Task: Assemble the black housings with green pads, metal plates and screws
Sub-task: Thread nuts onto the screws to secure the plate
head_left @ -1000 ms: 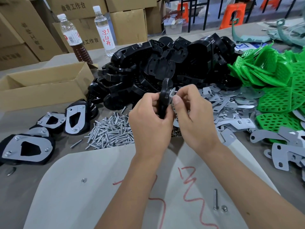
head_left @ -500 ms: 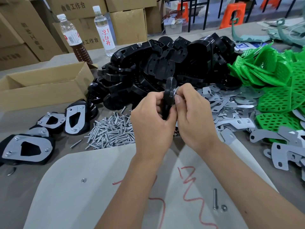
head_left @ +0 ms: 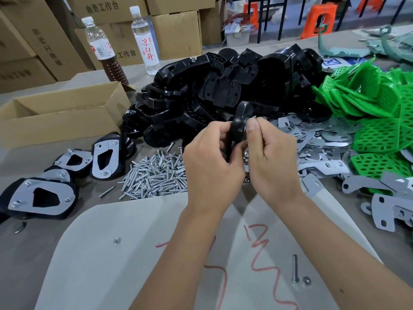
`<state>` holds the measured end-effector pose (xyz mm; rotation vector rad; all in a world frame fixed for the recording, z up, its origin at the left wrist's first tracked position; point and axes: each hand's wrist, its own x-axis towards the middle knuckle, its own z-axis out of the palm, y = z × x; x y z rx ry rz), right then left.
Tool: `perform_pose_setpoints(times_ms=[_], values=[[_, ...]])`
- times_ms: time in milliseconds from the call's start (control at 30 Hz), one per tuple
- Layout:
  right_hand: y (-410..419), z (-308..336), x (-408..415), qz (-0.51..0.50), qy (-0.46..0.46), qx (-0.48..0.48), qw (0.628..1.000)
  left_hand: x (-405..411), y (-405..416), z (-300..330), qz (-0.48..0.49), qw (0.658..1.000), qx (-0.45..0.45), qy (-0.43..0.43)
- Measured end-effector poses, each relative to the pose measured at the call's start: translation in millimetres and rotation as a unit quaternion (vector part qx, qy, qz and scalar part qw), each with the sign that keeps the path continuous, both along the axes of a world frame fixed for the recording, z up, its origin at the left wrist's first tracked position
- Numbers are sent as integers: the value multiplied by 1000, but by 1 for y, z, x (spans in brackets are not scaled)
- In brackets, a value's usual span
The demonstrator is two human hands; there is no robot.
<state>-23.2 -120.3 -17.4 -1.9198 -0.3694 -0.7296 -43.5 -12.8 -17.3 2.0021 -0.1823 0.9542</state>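
A black housing (head_left: pixel 241 118) stands on edge between my hands above the table's middle. My left hand (head_left: pixel 212 163) grips its left side with curled fingers. My right hand (head_left: pixel 271 157) pinches a small metal part against the housing's right face, thumb near the top; what the part is cannot be told. Behind lies a heap of black housings (head_left: pixel 223 86). Green pads (head_left: pixel 375 121) are piled at the right. Metal plates (head_left: pixel 321 151) are spread right of my hands. A pile of screws (head_left: pixel 156 173) lies left of my left hand.
Several finished assemblies (head_left: pixel 42 198) lie at the left. An open cardboard box (head_left: pixel 62 117) stands behind them, with two bottles (head_left: pixel 145 39) and stacked cartons farther back. A pale board (head_left: pixel 134 253) with red scribble lies in front, carrying a loose screw (head_left: pixel 295 270) and a nut.
Both hands have lifted slightly with the housing. The right thumb has shifted up along the housing's right face, turning the small part.
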Motion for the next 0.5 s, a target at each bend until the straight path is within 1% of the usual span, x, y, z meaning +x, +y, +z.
perform_pose_setpoints(times_ms=[67,133,233,300,400,500], values=[[-3,-2,1,-8,-13,-62,998,0,1,1,1,1000,-27,8],[-3,-3,3,-4,3,-91,996,-1,1,1,-3,999,-36,13],[-5,-2,4,-6,-12,-95,995,-2,0,3,-13,999,-35,9],[-7,-2,4,-13,-22,-78,997,-2,0,5,-37,999,-21,15],[-9,-3,6,-39,-4,-66,997,-2,1,6,-72,997,11,27],[-4,-4,6,-71,11,-76,995,-1,1,5,-79,996,10,35]])
